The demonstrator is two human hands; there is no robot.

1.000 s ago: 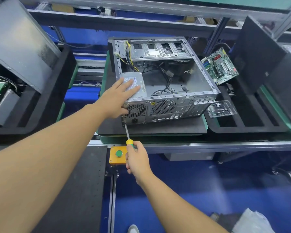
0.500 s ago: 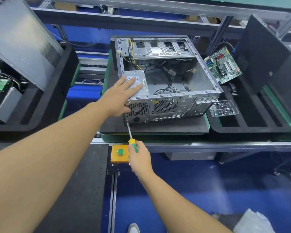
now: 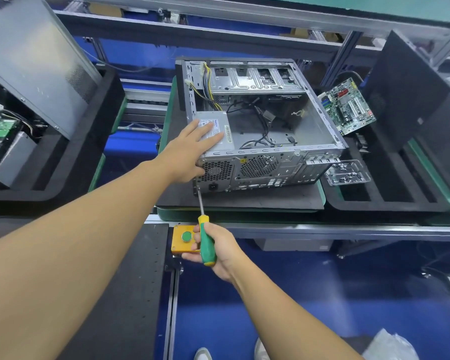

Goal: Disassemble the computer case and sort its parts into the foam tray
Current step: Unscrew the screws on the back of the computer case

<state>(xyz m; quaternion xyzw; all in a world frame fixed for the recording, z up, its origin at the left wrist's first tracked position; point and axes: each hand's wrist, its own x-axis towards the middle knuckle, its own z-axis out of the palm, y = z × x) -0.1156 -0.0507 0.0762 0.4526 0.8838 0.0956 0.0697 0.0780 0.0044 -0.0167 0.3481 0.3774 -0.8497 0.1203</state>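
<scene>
The computer case (image 3: pixel 268 175) lies on its side on a dark foam pad (image 3: pixel 244 201) in the middle of the counter, close to the front edge. Its open side faces up and its rear panel is turned toward the person. Inside its near-left corner sits the power supply (image 3: pixel 227 136), with yellow and black wires running off toward the far edge.

The left hand (image 3: pixel 190 154) lies flat on top of the power supply, fingers straight and spread, the thumb hanging over the rear panel. It presses rather than grips.

The right hand (image 3: pixel 218 248) is below the front edge of the counter, wrapped around the green handle of a screwdriver (image 3: pixel 202 220). The tool's long axis runs up and away from that hand, leaning slightly left. Its tip meets the bottom-left corner of the rear panel, just under the left hand. Whether the tip is seated in a screw is too small to tell.

The coming move turns on that line. The screw seems to lie straight ahead of the right hand, so the shaft should stay square to the panel while the left hand braces the case against the push.

The foam tray (image 3: pixel 390 201) sits to the right of the case. It already holds a circuit board (image 3: pixel 347 110) and a clear plastic piece (image 3: pixel 348 174), so the right hand is nearer for any drop-off.
</scene>
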